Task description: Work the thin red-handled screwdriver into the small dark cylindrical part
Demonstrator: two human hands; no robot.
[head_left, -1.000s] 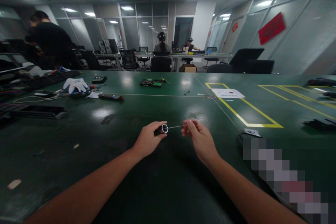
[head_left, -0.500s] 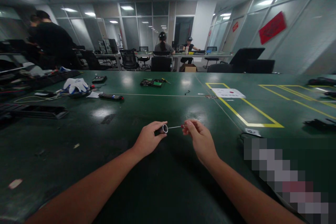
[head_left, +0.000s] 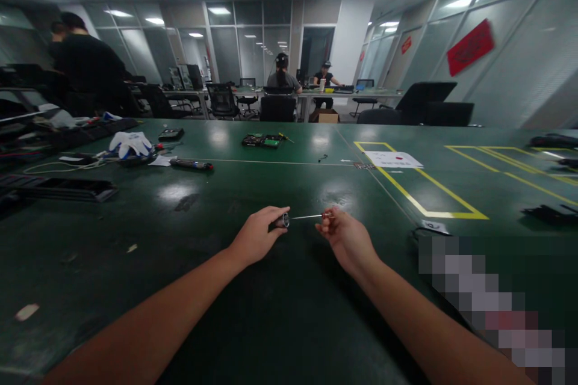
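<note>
My left hand is closed round a short dark cylinder whose round silver-rimmed end faces right. Its inside is too small to make out. In my right hand is a screwdriver with a thin metal shaft and a red handle mostly covered by the fingers. The shaft points left, and its tip is at or very near the rimmed end; I cannot tell whether they touch. Both hands are held above the green table.
White gloves, a dark rod-shaped tool and black trays lie to the left. Farther back is a green circuit board. A white sheet lies by yellow tape at right. Several people are in the background.
My right hand has moved slightly to the right with the screwdriver, and its fingers have shifted on the handle. The cylinder's end has turned a little; my left hand stays nearly in place.
</note>
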